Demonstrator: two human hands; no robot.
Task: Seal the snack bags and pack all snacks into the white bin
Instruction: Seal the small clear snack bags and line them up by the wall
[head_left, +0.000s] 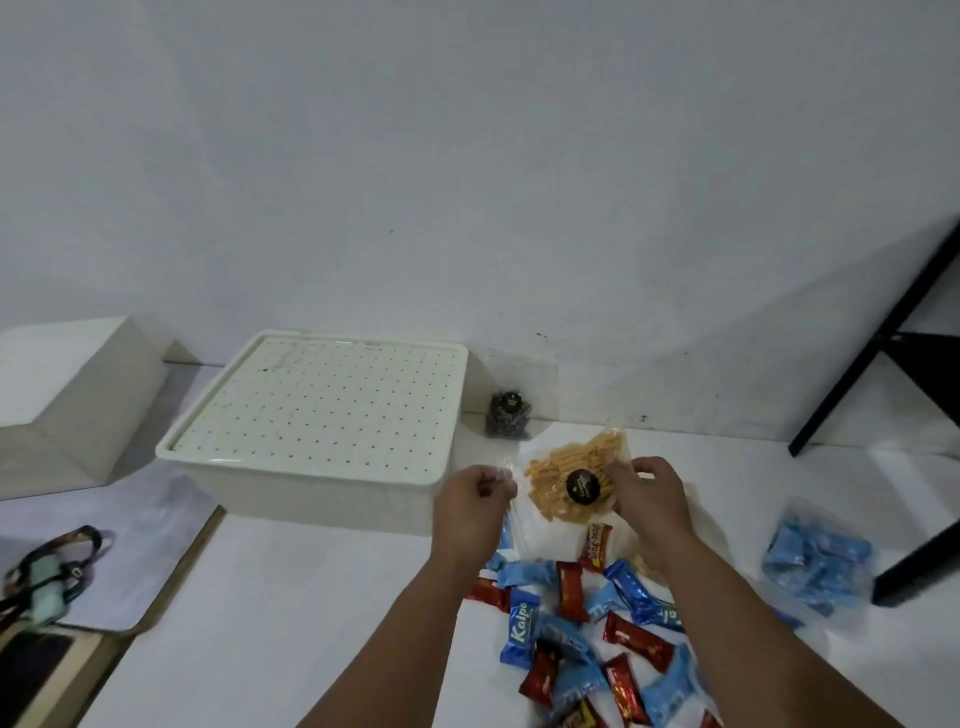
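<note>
A clear bag of orange snack sticks (558, 475) with a round black label lies on the white table, just right of the white bin (322, 415), whose dotted lid is on. My left hand (475, 506) pinches the bag's clear left edge. My right hand (649, 493) grips its right side. A second clear bag holding dark snacks (509, 413) stands against the wall behind. Several red and blue wrapped candy bars (587, 623) lie loose between my forearms. A clear bag of blue candies (815, 564) rests at the right.
A cream box (67, 395) stands at the far left by the wall. A grey mat (135, 545) with a strap and a small device lies left of the table. Black chair or table legs (883, 343) rise at the right.
</note>
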